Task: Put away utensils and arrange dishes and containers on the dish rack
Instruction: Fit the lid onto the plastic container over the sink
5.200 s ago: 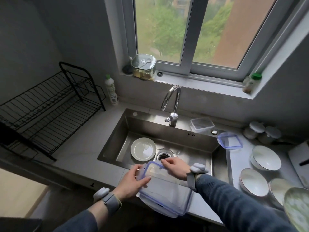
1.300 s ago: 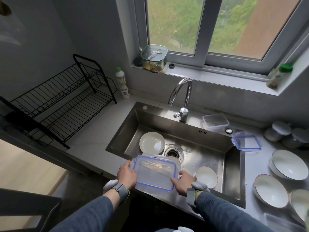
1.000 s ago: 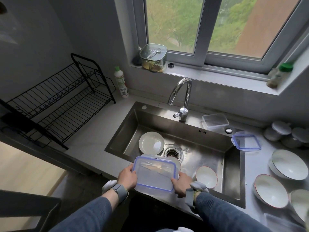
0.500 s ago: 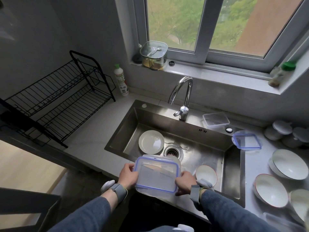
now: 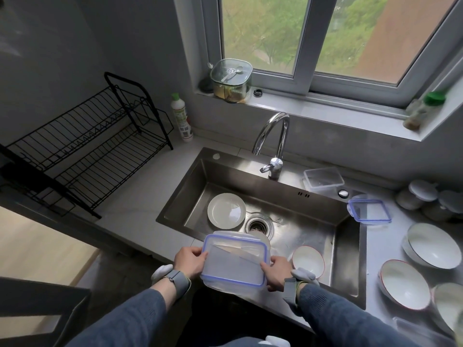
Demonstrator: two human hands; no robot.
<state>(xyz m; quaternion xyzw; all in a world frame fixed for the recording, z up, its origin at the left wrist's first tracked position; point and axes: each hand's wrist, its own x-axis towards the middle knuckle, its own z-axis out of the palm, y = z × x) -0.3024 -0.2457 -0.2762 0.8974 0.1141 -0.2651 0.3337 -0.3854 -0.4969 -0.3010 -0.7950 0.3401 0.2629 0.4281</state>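
Head view, with the sink (image 5: pixel 350 246) as the landmark. A clear container (image 5: pixel 234 265) with a blue-rimmed lid is held over the sink's near edge, tilted slightly toward the person. The left hand (image 5: pixel 189 261) grips its left side, fingers curled around the edge with the thumb on top of the lid. The right hand (image 5: pixel 276 271) grips its right side, thumb pressed on the lid rim and the other fingers wrapped underneath, mostly hidden. Both wrists wear grey straps with pale pads.

Inside the sink, a white plate (image 5: pixel 226 210) lies flat left of the drain (image 5: pixel 259 225), and a small white bowl (image 5: pixel 308 261) sits in the near right part of the basin, just beside the right hand. Another pale dish is partly hidden behind the held container.

Left of the sink, well apart on the counter, stands the black wire dish rack (image 5: pixel 87 146), two tiers. A white bottle (image 5: pixel 181 118) stands behind the sink's left corner.

On the sink's far rim, right of the faucet (image 5: pixel 274 144), sits a lidless clear box (image 5: pixel 323 180); a blue-rimmed lid (image 5: pixel 369 211) lies at its right edge. Right of the sink, several white bowls (image 5: pixel 429 245) rest on the counter
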